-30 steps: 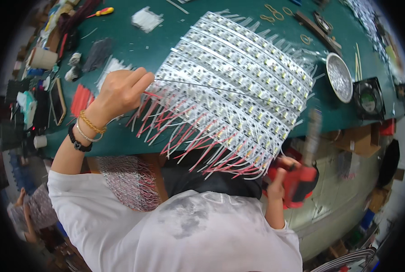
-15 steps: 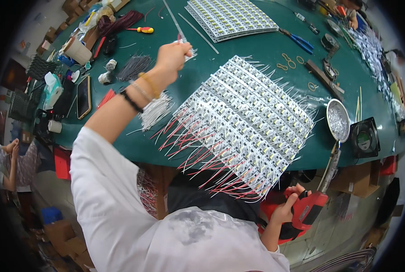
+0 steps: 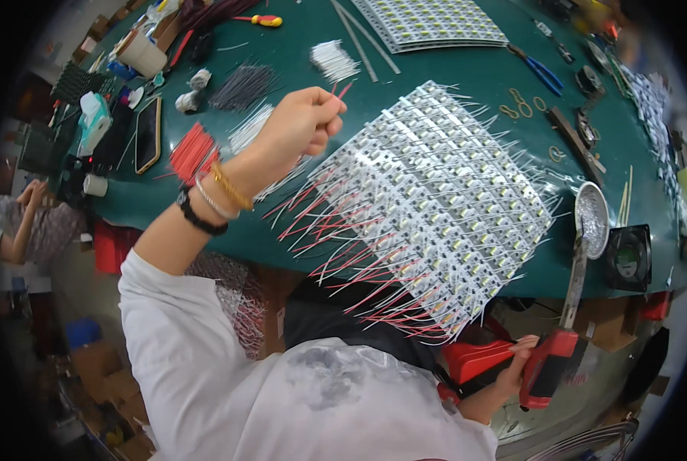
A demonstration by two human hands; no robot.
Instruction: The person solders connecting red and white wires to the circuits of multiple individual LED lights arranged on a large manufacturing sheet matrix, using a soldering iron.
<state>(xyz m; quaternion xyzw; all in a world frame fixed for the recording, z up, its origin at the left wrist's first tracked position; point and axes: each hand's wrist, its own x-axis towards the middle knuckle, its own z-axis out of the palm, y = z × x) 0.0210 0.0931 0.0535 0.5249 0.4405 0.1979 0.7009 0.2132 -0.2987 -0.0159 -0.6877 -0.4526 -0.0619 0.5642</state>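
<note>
Green matting covers our bench (image 3: 451, 69), which curves across the upper frame with cardboard boxes and a dim floor below its near edge. At the far left edge another person's arm (image 3: 22, 223) shows. Moving right along the bench we count one dark phone (image 3: 148, 134), one bundle of red wires (image 3: 192, 150), one dark bundle and two white bundles beyond it. Our left hand (image 3: 301, 127), raised in the upper middle of the frame, is closed, pinching one short red wire (image 3: 344, 90) at its fingertips. Right of it lies one large panel of LED strips (image 3: 443, 200), red and white leads bristling over the bench's near edge; little bare mat remains around it. A second panel (image 3: 428, 19) sits at the top. Blue-handled pliers (image 3: 542, 71) lie upper right. At the lower right, off the bench edge, our right hand (image 3: 522, 369) grips one red-handled soldering iron (image 3: 562, 338), its tip near a round metal dish (image 3: 592, 219).
</note>
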